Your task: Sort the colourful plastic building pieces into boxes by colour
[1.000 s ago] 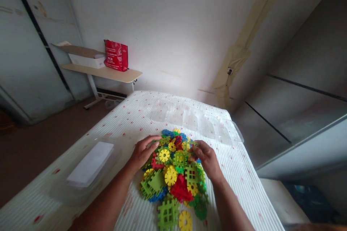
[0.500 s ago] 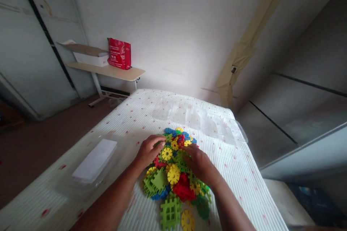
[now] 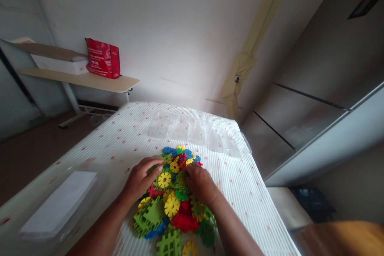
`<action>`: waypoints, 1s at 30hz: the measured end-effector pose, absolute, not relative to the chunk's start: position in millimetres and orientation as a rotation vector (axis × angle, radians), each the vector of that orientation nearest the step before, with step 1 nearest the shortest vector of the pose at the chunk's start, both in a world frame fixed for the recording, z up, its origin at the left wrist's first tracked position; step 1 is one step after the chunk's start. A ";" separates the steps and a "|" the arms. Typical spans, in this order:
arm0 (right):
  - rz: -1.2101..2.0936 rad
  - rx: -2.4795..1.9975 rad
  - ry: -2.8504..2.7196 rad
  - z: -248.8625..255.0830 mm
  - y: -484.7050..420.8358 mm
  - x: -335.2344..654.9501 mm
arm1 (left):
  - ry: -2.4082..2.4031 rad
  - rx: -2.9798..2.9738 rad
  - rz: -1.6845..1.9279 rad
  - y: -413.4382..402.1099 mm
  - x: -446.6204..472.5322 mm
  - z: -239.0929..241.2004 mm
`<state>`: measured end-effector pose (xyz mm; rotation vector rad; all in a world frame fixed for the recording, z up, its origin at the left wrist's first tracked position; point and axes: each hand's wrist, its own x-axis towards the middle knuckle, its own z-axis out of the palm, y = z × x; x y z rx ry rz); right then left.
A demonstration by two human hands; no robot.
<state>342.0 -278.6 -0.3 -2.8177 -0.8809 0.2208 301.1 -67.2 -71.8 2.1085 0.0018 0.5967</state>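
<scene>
A heap of plastic building pieces lies on the table in front of me. It holds yellow notched discs [image 3: 171, 205], green lattice squares [image 3: 169, 244], red pieces [image 3: 184, 218] and blue discs [image 3: 170, 151]. My left hand [image 3: 141, 178] is at the heap's left side, thumb and forefinger apart, fingertips beside a yellow-green piece. On the right side, my right hand [image 3: 200, 181] has its fingers curled down into the heap, next to a green lattice piece [image 3: 181, 182]. The hand covers whatever its fingertips hold.
Clear plastic trays [image 3: 198, 130] lie across the far part of the ribbed tablecloth [image 3: 114, 136]. At the left sits another clear container with a white rectangular item [image 3: 61, 204]. Beyond stands a side table [image 3: 114, 83] with a red bag [image 3: 103, 59] and a white box [image 3: 60, 63].
The view has swung right, so the table and heap appear farther left. My right hand's fingers have curled in more among the pieces. My left hand keeps nearly the same place at the heap.
</scene>
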 end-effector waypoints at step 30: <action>-0.003 -2.678 -0.392 -40.2 -403.6 420.2 | 0.151 2.041 0.652 -57.0 303.1 -79.4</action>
